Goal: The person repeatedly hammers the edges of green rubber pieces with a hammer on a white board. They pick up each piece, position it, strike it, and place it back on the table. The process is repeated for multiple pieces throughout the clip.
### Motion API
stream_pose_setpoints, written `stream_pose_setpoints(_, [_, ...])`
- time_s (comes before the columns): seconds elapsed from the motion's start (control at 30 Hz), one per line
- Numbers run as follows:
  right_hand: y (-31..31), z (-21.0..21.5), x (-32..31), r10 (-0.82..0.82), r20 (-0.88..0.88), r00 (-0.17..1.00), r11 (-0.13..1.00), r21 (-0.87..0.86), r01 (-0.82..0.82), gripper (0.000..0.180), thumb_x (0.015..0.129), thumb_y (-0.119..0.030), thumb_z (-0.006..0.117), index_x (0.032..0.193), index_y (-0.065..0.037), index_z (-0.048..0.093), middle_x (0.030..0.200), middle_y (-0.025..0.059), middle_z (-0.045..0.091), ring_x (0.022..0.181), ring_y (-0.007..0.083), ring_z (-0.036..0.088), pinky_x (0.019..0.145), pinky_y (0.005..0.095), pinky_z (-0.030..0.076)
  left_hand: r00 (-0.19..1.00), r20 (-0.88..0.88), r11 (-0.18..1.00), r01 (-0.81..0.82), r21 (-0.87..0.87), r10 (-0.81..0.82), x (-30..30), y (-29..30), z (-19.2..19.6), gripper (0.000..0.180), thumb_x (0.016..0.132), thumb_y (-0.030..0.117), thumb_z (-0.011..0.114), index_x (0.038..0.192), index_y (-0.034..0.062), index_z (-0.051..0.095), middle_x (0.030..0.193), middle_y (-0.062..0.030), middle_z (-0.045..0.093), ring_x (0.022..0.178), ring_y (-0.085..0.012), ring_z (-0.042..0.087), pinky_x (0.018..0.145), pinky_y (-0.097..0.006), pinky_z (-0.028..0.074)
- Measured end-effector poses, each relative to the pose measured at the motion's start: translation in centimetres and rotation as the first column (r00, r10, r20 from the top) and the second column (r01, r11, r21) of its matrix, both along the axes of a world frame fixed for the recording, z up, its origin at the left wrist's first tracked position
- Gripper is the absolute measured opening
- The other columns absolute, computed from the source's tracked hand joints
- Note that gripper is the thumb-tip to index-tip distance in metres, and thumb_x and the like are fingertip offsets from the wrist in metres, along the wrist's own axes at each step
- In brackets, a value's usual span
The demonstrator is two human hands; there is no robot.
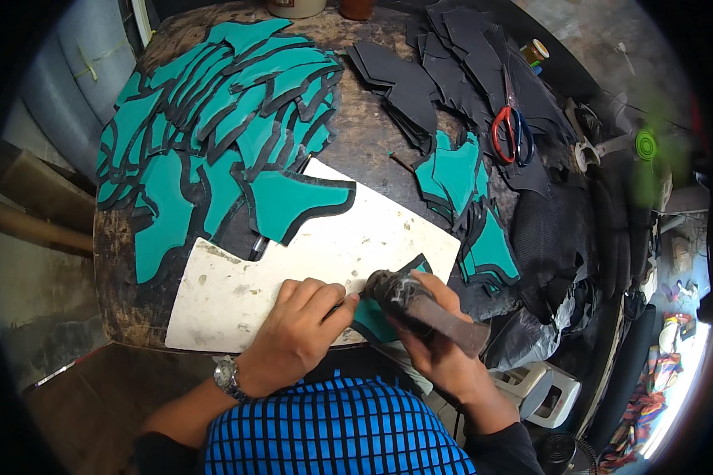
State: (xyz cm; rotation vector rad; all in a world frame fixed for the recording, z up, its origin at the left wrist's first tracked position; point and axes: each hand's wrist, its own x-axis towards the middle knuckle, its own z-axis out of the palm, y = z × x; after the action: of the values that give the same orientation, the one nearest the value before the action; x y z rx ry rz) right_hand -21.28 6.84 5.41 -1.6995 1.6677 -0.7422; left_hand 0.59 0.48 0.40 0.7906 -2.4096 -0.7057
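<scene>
Teal cutout (372, 317) with a black edge lies at the near edge of the white board (238, 293), at about 6 o'clock on the desk (364, 127), mostly hidden under my hands. Starting at 9 o'clock, I see a big heap of teal pieces (214, 119) spread over the desk's left half, one of them (293, 202) resting on the board's far corner. My left hand (297, 332), a watch (228, 376) on its wrist, presses flat on the board, its grip open, fingertips touching the cutout. My right hand (436, 340) has its grip closed around a dark hammer (424, 305), whose head sits on the cutout. At 1 o'clock lie black pieces (451, 63), and at 2 o'clock red-handled scissors (511, 134).
</scene>
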Motion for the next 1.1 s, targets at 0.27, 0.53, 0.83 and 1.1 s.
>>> stream_pose_setpoints(0.27, [-0.4,0.5,0.5,0.105,-0.166,0.980,0.983,0.169,-0.077,0.052,0.085,-0.002,0.075,0.133,-0.003,0.056,0.127,0.0194,0.064,0.106,0.0386,0.071,0.088,0.0384,0.058,1.000,-0.001,1.000,-0.013,0.009,0.013,1.2,0.5,0.3,0.025,0.089,0.006,0.062,0.112,-0.0038,0.067,0.104,-0.0103,0.064,0.094,-0.0224,0.060,0.081,-0.036,0.044])
stream_pose_setpoints(0.53, [-0.6,0.5,1.2,0.089,-0.119,0.989,0.995,0.044,-0.084,0.053,0.081,-0.003,0.075,0.131,-0.013,0.059,0.132,0.0134,0.061,0.092,0.0389,0.071,0.075,0.0438,0.062,1.000,0.025,0.999,-0.019,-0.038,0.020,1.5,0.8,0.1,0.024,0.091,0.006,0.060,0.111,-0.0045,0.068,0.104,-0.0106,0.064,0.094,-0.0220,0.060,0.078,-0.035,0.044])
stream_pose_setpoints(0.83, [-1.1,0.5,0.8,0.180,-0.254,0.950,0.981,-0.028,-0.194,0.054,0.080,-0.002,0.075,0.131,-0.016,0.061,0.134,0.0134,0.060,0.089,0.0360,0.070,0.071,0.0435,0.061,0.999,-0.033,0.990,-0.038,-0.135,0.034,2.3,1.3,-0.2,0.020,0.090,0.005,0.062,0.107,-0.0048,0.068,0.096,-0.0093,0.064,0.083,-0.0209,0.058,0.072,-0.035,0.045])
stream_pose_setpoints(1.1, [-1.5,0.7,1.7,0.263,-0.235,0.936,0.958,-0.054,-0.283,0.054,0.081,-0.003,0.074,0.132,-0.014,0.060,0.130,0.0134,0.060,0.089,0.0340,0.068,0.067,0.0417,0.060,0.999,-0.029,0.968,-0.039,-0.246,0.033,2.1,1.1,-0.4,0.014,0.086,0.007,0.065,0.096,-0.0018,0.067,0.089,-0.0079,0.062,0.079,-0.0198,0.058,0.068,-0.034,0.045])
